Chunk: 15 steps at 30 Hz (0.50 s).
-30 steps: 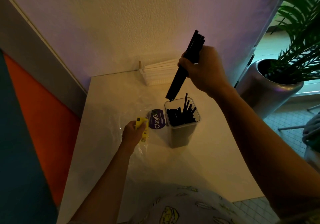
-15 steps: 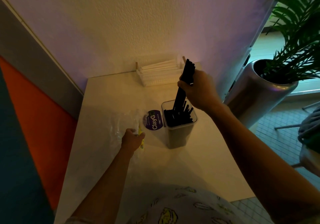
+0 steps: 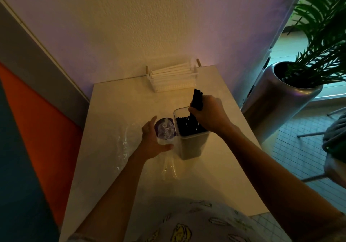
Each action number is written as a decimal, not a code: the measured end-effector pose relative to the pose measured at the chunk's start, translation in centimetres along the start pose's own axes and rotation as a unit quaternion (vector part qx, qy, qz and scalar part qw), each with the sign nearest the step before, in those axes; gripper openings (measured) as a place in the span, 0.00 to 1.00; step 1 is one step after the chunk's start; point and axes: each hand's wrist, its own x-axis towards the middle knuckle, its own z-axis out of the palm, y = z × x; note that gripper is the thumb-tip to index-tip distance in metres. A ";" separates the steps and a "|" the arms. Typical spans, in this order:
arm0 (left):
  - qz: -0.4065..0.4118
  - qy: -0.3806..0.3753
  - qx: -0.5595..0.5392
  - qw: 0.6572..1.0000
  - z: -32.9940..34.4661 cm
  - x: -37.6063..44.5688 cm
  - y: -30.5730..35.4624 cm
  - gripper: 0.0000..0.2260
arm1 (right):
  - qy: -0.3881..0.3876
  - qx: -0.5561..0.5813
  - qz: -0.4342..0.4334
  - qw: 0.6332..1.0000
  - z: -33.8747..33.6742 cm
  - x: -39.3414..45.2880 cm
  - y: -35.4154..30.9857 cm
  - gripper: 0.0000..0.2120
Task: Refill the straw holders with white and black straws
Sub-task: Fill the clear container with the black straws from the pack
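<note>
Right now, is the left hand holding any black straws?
No, the left hand lies open on the clear plastic bag; the right hand grips the black straws.

A pale counter (image 3: pixel 119 166) stands against a textured wall (image 3: pixel 149 26). On the right, a green plant (image 3: pixel 322 35) grows from a metallic pot (image 3: pixel 277 110) on tiled floor (image 3: pixel 299 148).

A single wide-angle view comes from the person's head, looking forward and steeply down onto the counter (image 3: pixel 116 110), close enough that both forearms run in from the bottom edge. It faces the wall (image 3: pixel 149 26) behind the counter. The lens bends straight lines near the borders. A potted plant (image 3: pixel 318 41) falls at the right margin.
</note>
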 end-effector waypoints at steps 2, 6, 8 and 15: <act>0.059 -0.050 -0.015 0.997 0.1 -0.2 0.9 0.56 | -0.012 -0.005 0.012 1.000 0.1 -0.1 0.0 0.14; 0.085 -0.093 -0.066 0.990 0.8 -0.3 2.2 0.61 | -0.025 -0.007 0.012 1.000 0.1 -0.1 -0.3 0.13; 0.097 -0.094 -0.080 0.988 1.5 -0.2 2.6 0.62 | -0.028 -0.030 0.005 0.999 0.1 -0.1 -0.4 0.10; 0.150 -0.029 -0.113 0.982 3.0 0.2 3.9 0.58 | -0.026 -0.008 -0.013 1.000 -0.3 -0.2 -0.4 0.17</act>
